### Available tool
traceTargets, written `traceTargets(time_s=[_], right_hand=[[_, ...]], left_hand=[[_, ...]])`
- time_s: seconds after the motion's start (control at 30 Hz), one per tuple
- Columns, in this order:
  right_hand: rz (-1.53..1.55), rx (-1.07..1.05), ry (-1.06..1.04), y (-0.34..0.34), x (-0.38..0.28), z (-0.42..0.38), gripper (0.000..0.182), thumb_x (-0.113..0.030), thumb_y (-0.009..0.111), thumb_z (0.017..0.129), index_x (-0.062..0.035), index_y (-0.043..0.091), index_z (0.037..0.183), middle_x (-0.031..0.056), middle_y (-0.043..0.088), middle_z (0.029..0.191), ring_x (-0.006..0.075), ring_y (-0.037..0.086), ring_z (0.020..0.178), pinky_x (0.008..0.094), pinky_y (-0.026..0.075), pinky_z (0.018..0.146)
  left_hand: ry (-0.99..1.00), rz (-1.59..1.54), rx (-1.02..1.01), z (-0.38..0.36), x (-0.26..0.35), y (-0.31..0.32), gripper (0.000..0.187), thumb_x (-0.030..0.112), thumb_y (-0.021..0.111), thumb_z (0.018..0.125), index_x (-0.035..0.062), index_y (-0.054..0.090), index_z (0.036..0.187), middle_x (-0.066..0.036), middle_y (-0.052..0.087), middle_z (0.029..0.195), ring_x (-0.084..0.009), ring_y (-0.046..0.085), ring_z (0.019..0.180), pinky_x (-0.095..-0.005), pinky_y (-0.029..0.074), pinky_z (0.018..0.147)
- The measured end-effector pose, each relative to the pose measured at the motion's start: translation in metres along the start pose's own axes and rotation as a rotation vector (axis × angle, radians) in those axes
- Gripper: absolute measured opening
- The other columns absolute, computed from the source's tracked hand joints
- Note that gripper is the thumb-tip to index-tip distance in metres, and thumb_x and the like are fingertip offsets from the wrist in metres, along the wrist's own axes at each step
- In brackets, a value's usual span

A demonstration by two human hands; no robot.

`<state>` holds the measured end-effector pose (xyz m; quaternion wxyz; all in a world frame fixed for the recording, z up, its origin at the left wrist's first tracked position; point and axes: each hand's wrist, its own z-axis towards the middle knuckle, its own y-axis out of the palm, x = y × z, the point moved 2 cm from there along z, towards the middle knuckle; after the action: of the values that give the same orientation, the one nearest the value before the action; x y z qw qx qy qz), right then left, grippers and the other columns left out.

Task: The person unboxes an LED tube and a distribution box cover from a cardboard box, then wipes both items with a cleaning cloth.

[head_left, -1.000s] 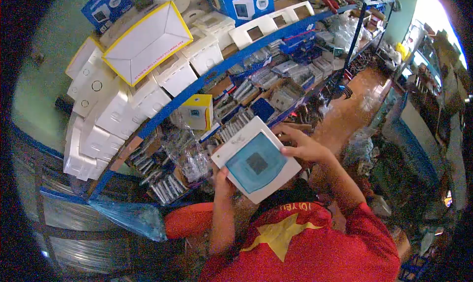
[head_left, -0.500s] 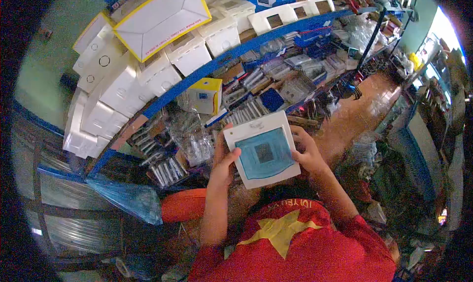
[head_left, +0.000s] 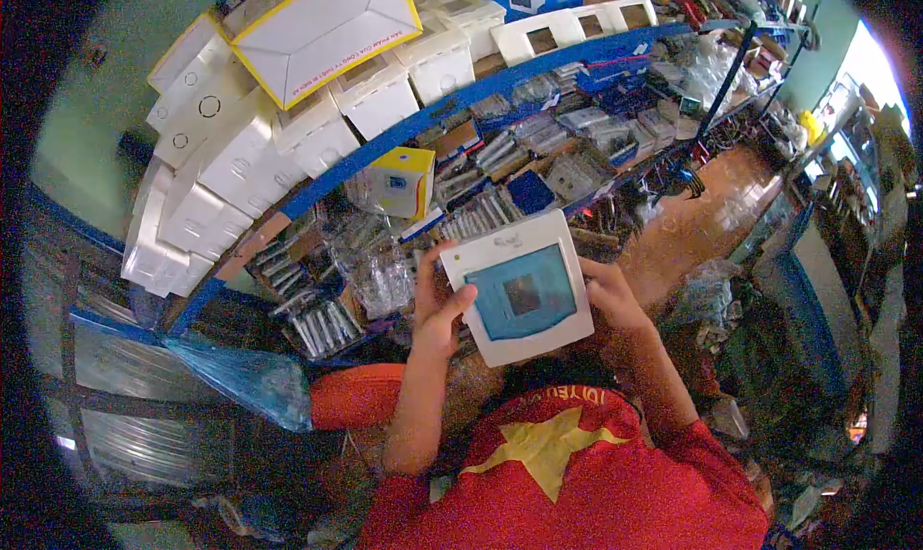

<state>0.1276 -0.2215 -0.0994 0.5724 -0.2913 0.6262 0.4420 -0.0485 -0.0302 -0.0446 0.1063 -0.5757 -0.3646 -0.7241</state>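
A white square box (head_left: 511, 245) with a bluish see-through cover (head_left: 553, 295) on its front is held up before my red shirt. My left hand (head_left: 440, 310) grips its left side, the thumb on the front face near the cover's edge. On the right side, my right hand (head_left: 612, 298) holds the box's edge, with its fingers partly hidden behind it. Beyond the box, a yellow and white carton (head_left: 406, 183) sits on the lower shelf.
A blue-edged shelf (head_left: 385, 132) bears several white boxes (head_left: 375, 98). Below it lie packed small parts (head_left: 327, 329) and clear plastic bags (head_left: 380, 276). A red stool-like object (head_left: 356, 396) stands at the lower left, beside blue plastic wrap (head_left: 250, 382).
The box has turned slightly, and its right side now shows more. My right thumb has left the front face and my right hand has shifted toward the side edge.
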Motion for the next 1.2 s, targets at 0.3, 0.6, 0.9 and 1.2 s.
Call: traceTargets(time_s=[0.3, 0.6, 0.9, 1.2], right_hand=[[-0.222, 0.084, 0.039, 0.009, -0.017, -0.004, 0.058, -0.023, 0.074, 0.071, 0.0043, 0.056, 0.120, 0.0146, 0.059, 0.120, 0.0220, 0.051, 0.113, 0.0339, 0.037, 0.098], [-0.089, 0.128, 0.039, 0.009, -0.012, -0.009, 0.052, -0.022, 0.072, 0.072, 0.0034, 0.058, 0.116, 0.0107, 0.063, 0.110, 0.0186, 0.055, 0.103, 0.0334, 0.042, 0.093], [-0.201, 0.230, 0.086, 0.000, 0.005, -0.019, 0.047, -0.020, 0.071, 0.075, 0.0006, 0.059, 0.116, 0.0073, 0.064, 0.104, 0.0151, 0.057, 0.096, 0.0312, 0.044, 0.088], [-0.078, 0.164, 0.024, 0.012, -0.004, -0.020, 0.049, -0.024, 0.071, 0.074, 0.0005, 0.058, 0.115, 0.0070, 0.064, 0.102, 0.0154, 0.056, 0.096, 0.0319, 0.044, 0.088]], left_hand=[[0.086, 0.094, -0.008, -0.002, -0.002, 0.009, 0.067, 0.016, 0.077, 0.072, 0.0102, 0.040, 0.128, -0.006, 0.052, 0.117, -0.0210, 0.048, 0.111, -0.0348, 0.037, 0.098], [0.160, 0.175, 0.035, 0.002, -0.010, 0.022, 0.061, 0.016, 0.074, 0.076, 0.0073, 0.041, 0.127, -0.007, 0.054, 0.115, -0.0193, 0.049, 0.109, -0.0343, 0.037, 0.097], [0.115, 0.148, 0.072, -0.001, -0.010, 0.035, 0.063, 0.021, 0.074, 0.077, 0.0052, 0.041, 0.129, -0.010, 0.054, 0.116, -0.0197, 0.050, 0.108, -0.0333, 0.038, 0.096], [0.136, 0.229, -0.009, -0.005, -0.002, 0.035, 0.074, 0.030, 0.074, 0.077, 0.0035, 0.037, 0.135, -0.012, 0.051, 0.122, -0.0218, 0.048, 0.114, -0.0343, 0.035, 0.100]])
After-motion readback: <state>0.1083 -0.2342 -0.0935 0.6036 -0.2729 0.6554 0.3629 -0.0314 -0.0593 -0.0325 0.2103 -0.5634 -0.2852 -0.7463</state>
